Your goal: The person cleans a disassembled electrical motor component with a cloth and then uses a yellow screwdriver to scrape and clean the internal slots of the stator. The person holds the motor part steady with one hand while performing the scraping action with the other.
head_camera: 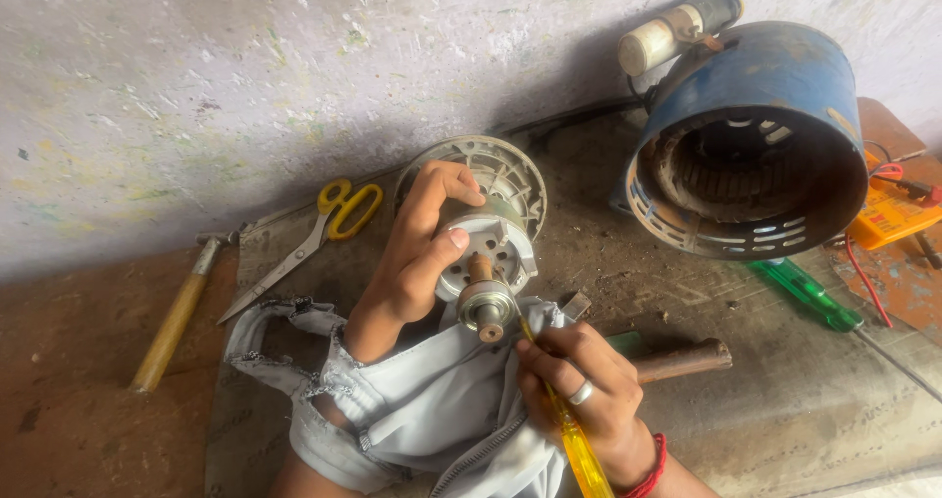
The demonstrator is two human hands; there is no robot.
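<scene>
Nearest us, our right hand (589,390) pinches a yellow translucent-handled screwdriver (574,439), its tip at the shaft bearing of the grey metal motor rotor assembly (488,253), apparently for prying. Our left hand (417,253) wraps the rotor to steady it on the worn brown bench (687,292). Beyond lie yellow-handled scissors (329,223), a wooden-handled hammer (177,316) and a blue cylindrical motor housing (751,145) against a stained whitewashed wall (245,76).
</scene>
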